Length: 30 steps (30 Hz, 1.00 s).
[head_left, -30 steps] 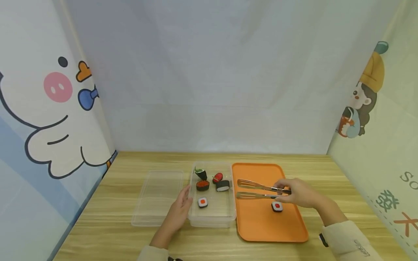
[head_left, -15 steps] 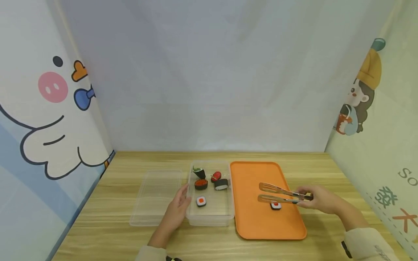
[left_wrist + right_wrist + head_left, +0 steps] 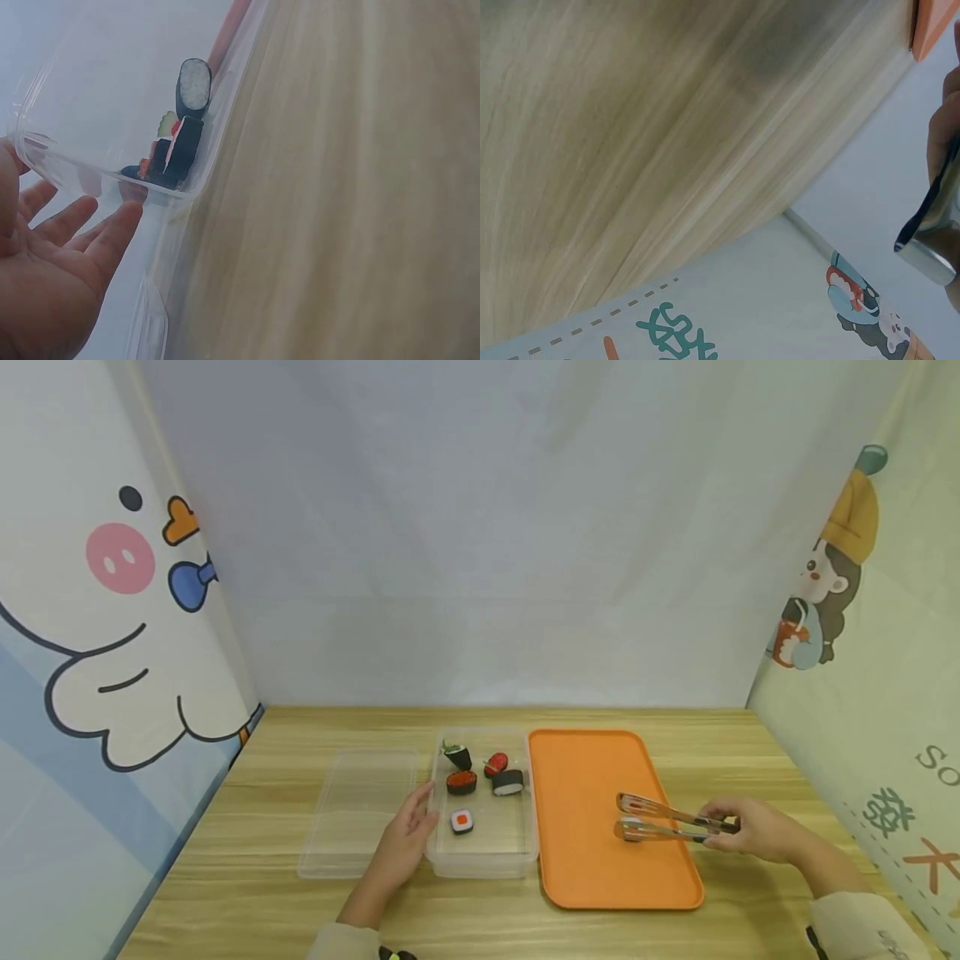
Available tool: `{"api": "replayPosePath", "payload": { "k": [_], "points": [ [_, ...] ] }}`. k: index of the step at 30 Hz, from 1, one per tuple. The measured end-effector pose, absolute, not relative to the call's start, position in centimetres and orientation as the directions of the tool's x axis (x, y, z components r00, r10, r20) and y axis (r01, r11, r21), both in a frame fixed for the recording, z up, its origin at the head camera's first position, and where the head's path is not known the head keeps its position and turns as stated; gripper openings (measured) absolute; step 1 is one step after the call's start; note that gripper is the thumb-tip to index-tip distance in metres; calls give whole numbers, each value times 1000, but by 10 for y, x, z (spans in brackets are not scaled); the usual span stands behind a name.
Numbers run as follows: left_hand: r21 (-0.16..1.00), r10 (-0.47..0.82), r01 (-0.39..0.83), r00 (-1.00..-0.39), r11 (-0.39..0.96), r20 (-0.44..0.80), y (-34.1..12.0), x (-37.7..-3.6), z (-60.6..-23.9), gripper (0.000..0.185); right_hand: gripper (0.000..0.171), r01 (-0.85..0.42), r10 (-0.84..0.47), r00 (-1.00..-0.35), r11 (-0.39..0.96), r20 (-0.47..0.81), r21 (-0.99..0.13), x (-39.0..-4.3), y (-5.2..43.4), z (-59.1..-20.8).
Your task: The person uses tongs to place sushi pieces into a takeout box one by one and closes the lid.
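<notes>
My right hand (image 3: 752, 832) grips metal tongs (image 3: 663, 821) by their handle end, which also shows in the right wrist view (image 3: 928, 227). Their two tips lie low over the orange tray (image 3: 585, 860), on either side of a small white sushi roll (image 3: 632, 821) that they mostly hide. With straight fingers, my left hand (image 3: 408, 841) rests against the left wall of the clear plastic box (image 3: 483, 864). The left wrist view shows the open palm (image 3: 52, 277) at the box corner (image 3: 176, 196). Several sushi pieces lie in the box, among them an orange-centred roll (image 3: 462, 821) and a roe piece (image 3: 461, 782).
A clear lid (image 3: 360, 814) lies flat to the left of the box. The wooden table (image 3: 750, 752) is closed in by a white back wall and cartoon-printed side panels. The tray's far half is bare.
My right hand has carried the tongs right and toward me, from beside the box to down around the roll on the tray. My left hand has stayed at the box.
</notes>
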<state>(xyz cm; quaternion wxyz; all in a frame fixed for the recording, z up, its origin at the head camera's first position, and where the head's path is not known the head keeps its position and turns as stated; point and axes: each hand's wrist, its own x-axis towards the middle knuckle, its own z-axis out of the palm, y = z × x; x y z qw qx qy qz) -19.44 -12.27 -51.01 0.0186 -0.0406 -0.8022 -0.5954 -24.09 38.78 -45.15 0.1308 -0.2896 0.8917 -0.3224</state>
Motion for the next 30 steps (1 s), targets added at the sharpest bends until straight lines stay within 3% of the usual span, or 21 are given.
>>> {"api": "replayPosePath", "payload": {
  "k": [8,30],
  "points": [
    [963,42,100,-995,252,92,-122,-196,-512,48,22,-396,-582,-809,645,-85,-653,-239,391,-456],
    [955,47,107,-994,277,98,-117,-193,-505,47,26,-384,-542,-839,646,-43,-660,-232,387,-454]
  ]
}}
